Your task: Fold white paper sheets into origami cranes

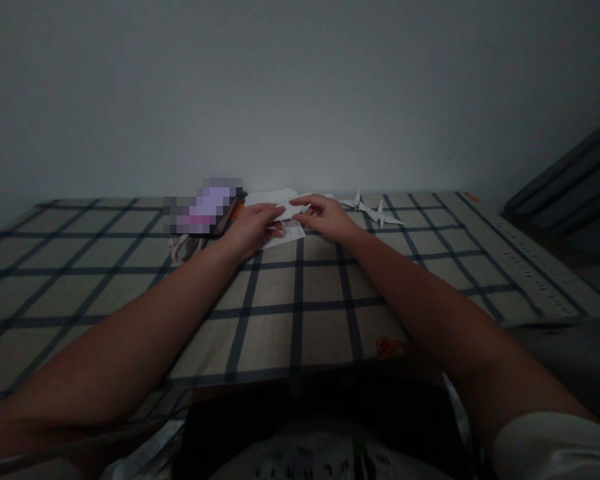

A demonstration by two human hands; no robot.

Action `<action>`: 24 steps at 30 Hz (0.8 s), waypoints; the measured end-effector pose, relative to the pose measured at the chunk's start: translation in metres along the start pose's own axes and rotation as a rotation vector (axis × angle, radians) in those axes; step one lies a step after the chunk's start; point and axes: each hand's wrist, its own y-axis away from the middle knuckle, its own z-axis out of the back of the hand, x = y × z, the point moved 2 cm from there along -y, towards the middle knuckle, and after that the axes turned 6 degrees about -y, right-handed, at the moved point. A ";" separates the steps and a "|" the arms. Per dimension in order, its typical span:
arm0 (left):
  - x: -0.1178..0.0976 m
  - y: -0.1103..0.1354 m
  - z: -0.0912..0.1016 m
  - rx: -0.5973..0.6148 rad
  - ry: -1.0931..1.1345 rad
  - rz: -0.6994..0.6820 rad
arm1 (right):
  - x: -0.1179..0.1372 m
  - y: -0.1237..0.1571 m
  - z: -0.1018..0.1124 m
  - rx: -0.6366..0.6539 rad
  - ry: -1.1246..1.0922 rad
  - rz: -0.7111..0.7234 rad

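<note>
Between my two hands is a folded piece of white paper (pixel 291 209), raised a little over the table. My left hand (pixel 254 227) pinches its left side, thumb on top and the other fingers curled beneath. At its right side, my right hand (pixel 326 217) grips the edge between thumb and fingers. Below the hands lies a flat white sheet (pixel 290 235), partly covered by them. More white paper (pixel 270 197) rests behind, towards the wall. Two white paper cranes (pixel 381 215) stand to the right of my right hand.
A checked cloth covers the table (pixel 320 280). Left of my hands stands a device with a blurred-out, purplish screen (pixel 207 208), a pale cord (pixel 180 248) beside it. A grey wall (pixel 300 93) rises behind the table. Dark slanted panels (pixel 575 187) are at the far right.
</note>
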 end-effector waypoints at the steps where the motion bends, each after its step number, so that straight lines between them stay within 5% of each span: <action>1: 0.000 0.000 0.000 0.003 -0.005 -0.008 | 0.000 0.000 0.000 -0.001 -0.006 -0.005; 14: 0.000 0.001 0.003 -0.081 -0.278 -0.116 | -0.008 -0.002 0.000 -0.030 -0.009 0.026; 24: 0.003 -0.002 0.002 0.010 -0.143 -0.070 | -0.011 -0.006 0.002 0.019 -0.017 0.092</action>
